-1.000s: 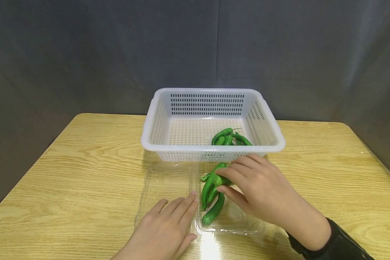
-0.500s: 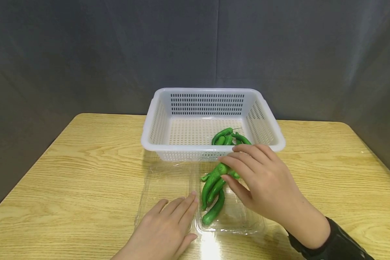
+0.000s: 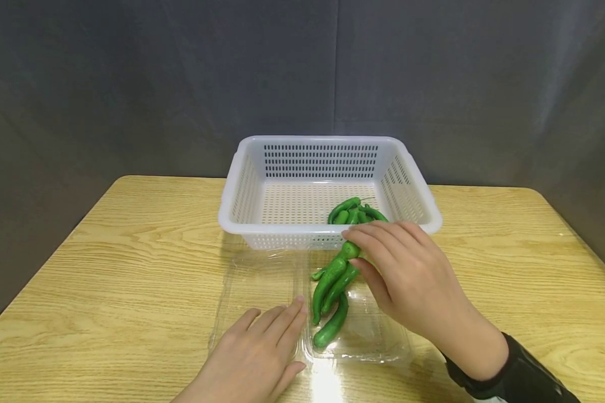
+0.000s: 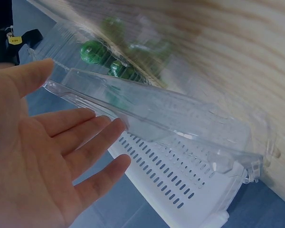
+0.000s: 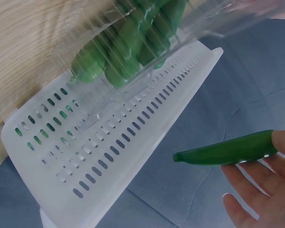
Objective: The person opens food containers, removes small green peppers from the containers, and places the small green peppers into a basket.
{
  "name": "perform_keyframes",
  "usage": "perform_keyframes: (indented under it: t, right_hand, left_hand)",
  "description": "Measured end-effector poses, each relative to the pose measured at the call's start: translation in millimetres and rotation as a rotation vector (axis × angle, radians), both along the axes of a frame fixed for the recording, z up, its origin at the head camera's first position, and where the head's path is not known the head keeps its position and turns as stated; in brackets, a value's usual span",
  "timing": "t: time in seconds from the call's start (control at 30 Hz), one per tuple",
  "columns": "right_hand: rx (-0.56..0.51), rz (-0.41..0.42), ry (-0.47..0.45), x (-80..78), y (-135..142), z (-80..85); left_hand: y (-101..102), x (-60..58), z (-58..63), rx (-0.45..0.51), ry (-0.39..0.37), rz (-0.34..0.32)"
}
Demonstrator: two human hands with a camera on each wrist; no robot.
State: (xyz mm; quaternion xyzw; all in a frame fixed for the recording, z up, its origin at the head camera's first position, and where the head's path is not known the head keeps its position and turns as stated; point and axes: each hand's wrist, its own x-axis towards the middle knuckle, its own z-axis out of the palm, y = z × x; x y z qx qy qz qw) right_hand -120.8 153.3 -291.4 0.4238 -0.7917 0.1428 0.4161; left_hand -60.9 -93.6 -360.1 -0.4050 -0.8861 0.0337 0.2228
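Fabric in dark blue-grey [image 3: 181, 89] hangs behind your work, the biggest thing in view. In front of it spreads the pale wood-grain surface [image 3: 131, 252]. Toward its far side you have a white rectangular plastic basket with slotted walls [image 3: 327, 229]. Just on your side of the basket lies a clear plastic hinged container [image 3: 262, 277], unfolded into two halves side by side.

Your left hand [image 3: 257, 352] lies over the left half, its fingertips at the middle seam; that grip is wide, the fingers straight. Your right hand [image 3: 408, 274], with a black cuff [image 3: 514, 372] at the wrist, is above the right half, near the basket's front wall. Its grip is narrow, holding one slim green pepper [image 5: 228, 149] between thumb and fingers.

Several curved green peppers [image 3: 330, 330] lie in the container's right half, and more glossy green peppers [image 3: 344, 208] sit in the basket's near right corner.
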Motion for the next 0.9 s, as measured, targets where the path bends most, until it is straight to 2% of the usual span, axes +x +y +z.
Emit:
perform_keyframes:
  t: [0.27,0.5,0.9]
  right_hand:
    - [-0.033,-0.051,0.001,-5.8,4,-2.0]
    - [-0.045,-0.122,-0.045,-12.1,12,-6.7]
    - [0.007,-0.253,-0.161,-26.3,27,-17.7]
  left_hand:
    - [-1,-0.7,-1.8,0.016,0.033,-0.015]
    - [0,-0.1,-1.2,-0.001,0.024,-0.012]
    - [0,1.0,-1.8,-0.020,0.022,0.001]
